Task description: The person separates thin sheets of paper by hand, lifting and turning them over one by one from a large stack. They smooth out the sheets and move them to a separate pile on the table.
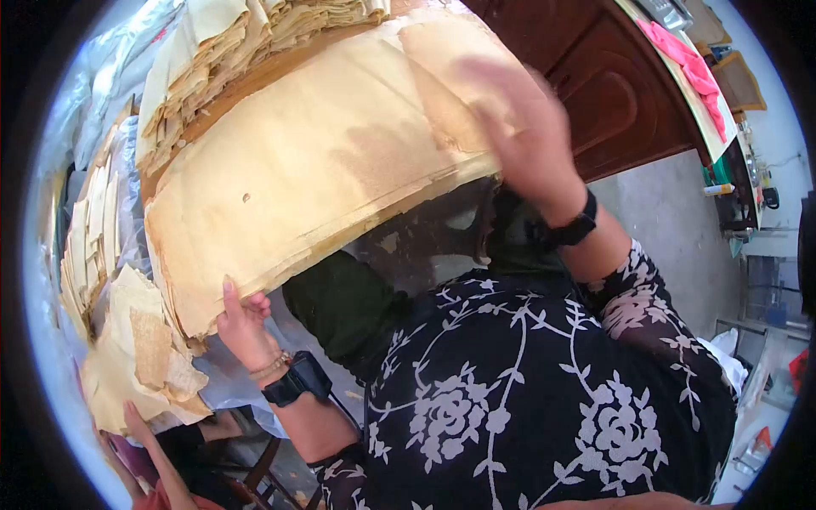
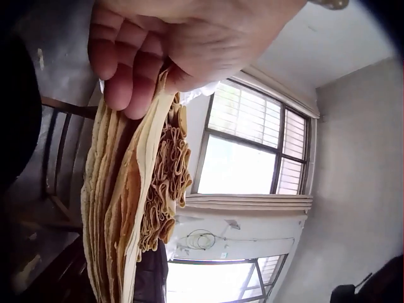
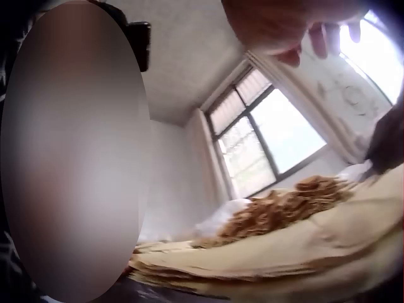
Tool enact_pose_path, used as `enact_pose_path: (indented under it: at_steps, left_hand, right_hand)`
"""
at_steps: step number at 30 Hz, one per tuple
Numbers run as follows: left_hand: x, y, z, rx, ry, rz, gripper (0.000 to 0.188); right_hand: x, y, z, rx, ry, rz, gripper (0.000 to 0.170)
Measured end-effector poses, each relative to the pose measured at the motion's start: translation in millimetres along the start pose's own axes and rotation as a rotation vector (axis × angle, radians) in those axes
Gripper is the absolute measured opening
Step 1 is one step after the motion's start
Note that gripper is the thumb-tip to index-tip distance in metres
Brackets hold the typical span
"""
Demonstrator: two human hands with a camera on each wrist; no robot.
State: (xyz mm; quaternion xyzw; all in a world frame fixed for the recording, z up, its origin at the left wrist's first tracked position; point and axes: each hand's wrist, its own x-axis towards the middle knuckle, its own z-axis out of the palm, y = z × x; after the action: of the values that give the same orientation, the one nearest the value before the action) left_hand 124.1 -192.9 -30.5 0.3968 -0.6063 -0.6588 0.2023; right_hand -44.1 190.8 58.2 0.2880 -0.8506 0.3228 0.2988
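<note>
A broad stack of thin pale-yellow sheets (image 1: pixel 280 178), with uneven, layered edges, lies before the person. At its near left corner the left hand (image 1: pixel 245 327) pinches the edge of the top sheet, thumb above and fingers below. In the left wrist view the left hand (image 2: pixel 208 38) has a sheet edge between thumb and fingers, with the layers (image 2: pixel 113 208) fanned beneath it. The right hand (image 1: pixel 531 132), blurred by motion, is over the right end of the stack, fingers extended. In the right wrist view the right hand (image 3: pixel 284 25) appears above the stack, holding nothing.
Folded sheets (image 1: pixel 229 59) are piled behind the stack, and another folded pile (image 1: pixel 93 229) stands left. Another person's hand (image 1: pixel 140 425) touches loose sheets (image 1: pixel 127 374) at lower left. A dark wooden cabinet (image 1: pixel 586 93) stands to the right, a pink cloth (image 1: pixel 688 68) beyond it.
</note>
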Motion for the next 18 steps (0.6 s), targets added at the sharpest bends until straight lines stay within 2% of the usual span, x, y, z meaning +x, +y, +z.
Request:
enact_pose_path:
  at_steps: [1, 2, 4, 7, 8, 9, 11, 12, 13, 14, 15, 16, 17, 18]
  left_hand:
    - [-1, 1, -1, -0.016, 0.018, 0.017, 0.041]
    - [0, 0, -6, -0.017, 0.021, 0.017, 0.041]
    - [1, -6, -6, -0.022, 0.057, 0.039, 0.046]
    - [-3, -6, -12, 0.088, 0.090, 0.004, 0.049]
    - [-3, -3, -21, 0.233, -0.029, 0.037, 0.055]
    - [-9, 1, -26, 0.251, -0.051, 0.029, 0.055]
    - [-30, 22, -14, 0.816, -0.120, 0.188, 0.055]
    - [-47, 36, -3, 0.910, -0.078, 0.227, 0.038]
    - [-58, 36, 13, 0.919, -0.084, 0.223, 0.038]
    - [-66, 36, 28, 0.800, -0.213, 0.525, 0.028]
    - [-73, 37, 47, 0.663, -0.339, 0.822, 0.018]
    - [-79, 38, 74, 0.705, -0.430, 1.020, 0.012]
    - [-80, 39, 102, 0.739, -0.520, 1.221, 0.014]
    - [-78, 34, 125, 0.767, -0.562, 1.286, 0.016]
  right_hand:
    - [3, -21, 16, 0.110, -0.234, -0.004, 0.044]
    - [0, -19, 34, 0.112, -0.236, -0.006, 0.044]
    - [-15, 4, 59, -0.094, -0.423, 0.072, 0.046]
    - [-28, 19, 47, -0.089, -0.323, 0.082, 0.051]
    - [-36, 21, 40, -0.094, -0.327, 0.107, 0.051]
    - [-42, 24, 30, -0.047, -0.308, 0.127, 0.048]
    - [-51, 34, 16, -0.013, -0.280, 0.154, 0.046]
    - [-58, 37, 14, -0.025, -0.257, 0.174, 0.042]
    - [-63, 38, 13, -0.033, -0.237, 0.193, 0.039]
    - [-64, 38, 15, -0.029, -0.239, 0.199, 0.039]
    - [-61, 36, 21, -0.038, -0.203, 0.102, 0.035]
    - [-60, 33, 27, -0.048, -0.166, 0.007, 0.031]
    - [-59, 29, 33, -0.045, -0.163, 0.010, 0.031]
    - [-57, 27, 38, -0.086, -0.160, 0.025, 0.031]
